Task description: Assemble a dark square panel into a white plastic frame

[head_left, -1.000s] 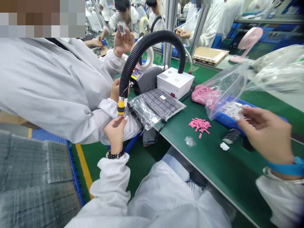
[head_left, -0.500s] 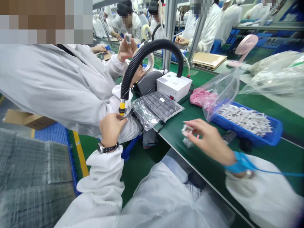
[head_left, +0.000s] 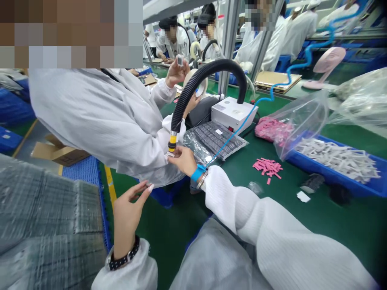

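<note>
My right hand (head_left: pixel 184 162) pinches a small white plastic frame piece (head_left: pixel 169 155) just under the yellow-and-black nozzle (head_left: pixel 172 144) of a black corrugated hose (head_left: pixel 208 66). A blue wrist strap with a cord is on that wrist. Lower and to the left, my left hand (head_left: pixel 128 213) hovers over the floor, thumb and fingertips drawn together. Anything between those tips is too small to make out. The hose rises from a white box-shaped machine (head_left: pixel 232 114) on the green bench. Pink strips (head_left: pixel 267 166) lie loose on the bench beyond my right forearm.
A blue bin (head_left: pixel 335 171) of white plastic parts, a bag of pink pieces (head_left: pixel 272 131) and packed grey trays (head_left: pixel 216 139) sit on the bench. Close on the left, a co-worker's sleeve (head_left: pixel 130 133) reaches behind the nozzle. Stacked wrapped trays (head_left: pixel 51 221) stand lower left.
My right hand has moved left from above the bench to the nozzle with the white piece, uncovering the pink strips. My left hand has drawn back and down from the nozzle.
</note>
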Demonstrator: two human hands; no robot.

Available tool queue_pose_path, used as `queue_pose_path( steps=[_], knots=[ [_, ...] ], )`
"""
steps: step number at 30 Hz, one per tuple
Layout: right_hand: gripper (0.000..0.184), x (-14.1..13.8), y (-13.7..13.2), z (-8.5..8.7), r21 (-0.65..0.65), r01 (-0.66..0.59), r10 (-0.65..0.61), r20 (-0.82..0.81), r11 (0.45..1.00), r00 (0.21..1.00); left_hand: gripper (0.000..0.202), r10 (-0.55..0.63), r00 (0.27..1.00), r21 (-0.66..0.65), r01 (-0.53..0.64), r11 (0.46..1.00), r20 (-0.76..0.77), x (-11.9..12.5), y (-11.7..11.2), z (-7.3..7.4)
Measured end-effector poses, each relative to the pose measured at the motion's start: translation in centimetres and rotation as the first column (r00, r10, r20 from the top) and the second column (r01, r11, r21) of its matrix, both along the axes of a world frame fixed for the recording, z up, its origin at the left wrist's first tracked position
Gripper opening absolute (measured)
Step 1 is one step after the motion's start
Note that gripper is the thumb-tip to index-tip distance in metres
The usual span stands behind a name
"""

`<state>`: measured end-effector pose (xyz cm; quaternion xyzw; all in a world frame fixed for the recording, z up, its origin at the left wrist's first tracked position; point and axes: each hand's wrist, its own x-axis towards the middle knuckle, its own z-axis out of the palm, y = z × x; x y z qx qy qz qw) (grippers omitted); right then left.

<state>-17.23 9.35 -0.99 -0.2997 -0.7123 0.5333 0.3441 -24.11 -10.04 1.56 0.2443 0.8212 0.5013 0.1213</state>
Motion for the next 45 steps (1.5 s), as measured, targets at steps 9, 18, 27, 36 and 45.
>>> queue_pose_path(
  steps=[9,18,27,36,45],
  knots=[
    [0.037,0.1,0.9,0.0,-0.144,0.020,-0.042,-0.148,0.989,0.988,0.036,-0.469,0.746,0.725,-0.028,0.688,0.473,4.3,1.8,-0.8],
    [0.031,5.1,1.7,-1.7,-0.138,0.023,-0.038,-0.104,0.990,0.994,0.032,-0.630,0.686,0.828,0.072,0.556,0.364,6.7,3.0,-1.0],
    [0.026,13.2,-7.6,-12.5,-0.098,-0.234,0.248,0.185,0.967,0.951,0.034,-0.435,0.769,0.826,-0.204,0.526,0.467,3.4,2.9,-7.5],
    [0.031,19.4,-5.4,-12.7,-0.122,-0.157,0.182,0.239,0.980,0.954,0.038,-0.408,0.780,0.805,-0.197,0.560,0.475,2.5,1.5,-6.0],
    [0.026,21.5,-8.0,-6.1,-0.132,-0.144,0.157,0.093,0.981,0.983,0.039,-0.439,0.785,0.814,-0.137,0.565,0.437,4.4,0.8,-2.7]
  ],
)
